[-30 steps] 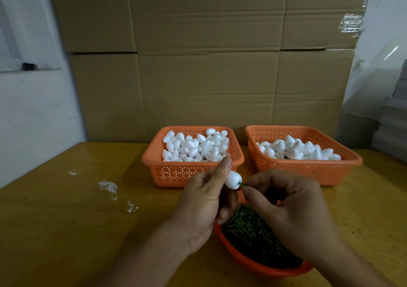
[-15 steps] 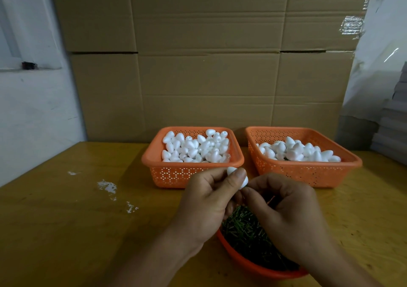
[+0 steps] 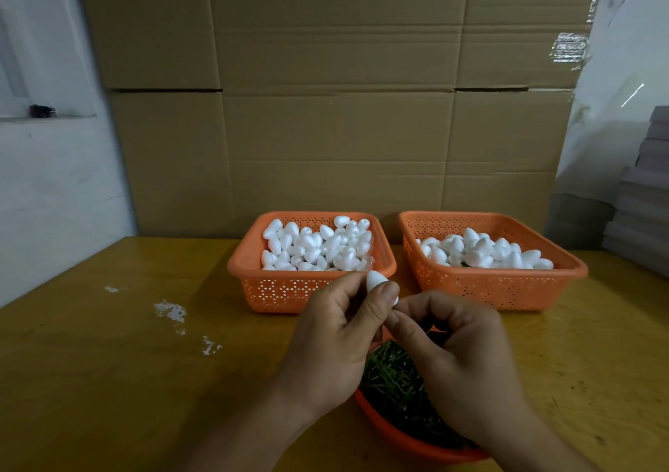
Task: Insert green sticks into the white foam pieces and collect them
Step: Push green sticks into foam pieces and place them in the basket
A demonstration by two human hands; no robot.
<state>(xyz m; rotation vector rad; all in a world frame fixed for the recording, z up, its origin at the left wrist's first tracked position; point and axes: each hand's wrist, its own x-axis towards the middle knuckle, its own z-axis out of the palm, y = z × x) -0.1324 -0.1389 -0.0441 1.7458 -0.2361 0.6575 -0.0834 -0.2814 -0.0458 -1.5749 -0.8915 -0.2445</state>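
Note:
My left hand point(image 3: 336, 341) pinches a white egg-shaped foam piece point(image 3: 374, 280) between thumb and fingers, just in front of the left basket. My right hand point(image 3: 459, 359) has its thumb and forefinger pressed against the foam's lower end; the green stick it held is hidden between the fingers. Below both hands an orange bowl point(image 3: 394, 435) holds a heap of green sticks point(image 3: 394, 388). The left orange basket point(image 3: 253, 283) is full of plain foam pieces. The right orange basket point(image 3: 506, 290) holds more white foam pieces.
The baskets stand on a yellow wooden table point(image 3: 108, 363) with white paint flecks point(image 3: 170, 312) on its left side. Stacked cardboard boxes point(image 3: 333, 109) form a wall right behind the baskets. Grey stacked sheets point(image 3: 644, 200) rise at the right edge.
The foam piece has turned more upright in my left hand. My right fingers have closed in against its base, and the green stick tip seen a second ago no longer shows.

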